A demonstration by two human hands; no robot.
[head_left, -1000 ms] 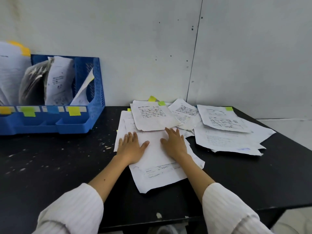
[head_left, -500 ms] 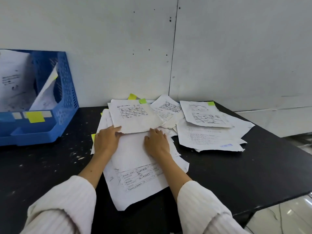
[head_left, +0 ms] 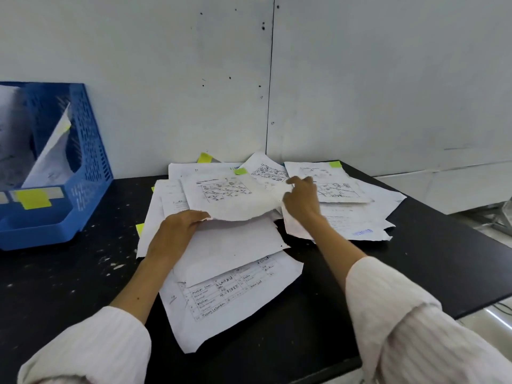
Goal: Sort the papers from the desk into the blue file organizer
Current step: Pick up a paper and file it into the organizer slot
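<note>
The step in hand looks like picking one sheet (head_left: 230, 198) off the pile (head_left: 232, 273) mid-desk (head_left: 415, 259). The left hand (head_left: 177, 231) pinches its near edge, fingers closed on it; the right hand (head_left: 302, 198) curls loosely at its far corner, grip unclear. Next it must be lifted clear and carried left to the organizer (head_left: 86, 151), matching its green tab (head_left: 240, 171). The sheet is crumpled and printed with drawings.

Soft, even daylight fills the scene, with faint shadows under the papers (head_left: 235, 239). Glare shines on the floor (head_left: 496, 317) at right. Wide-angle bending curves the edges; fine print is slightly blurred.
</note>
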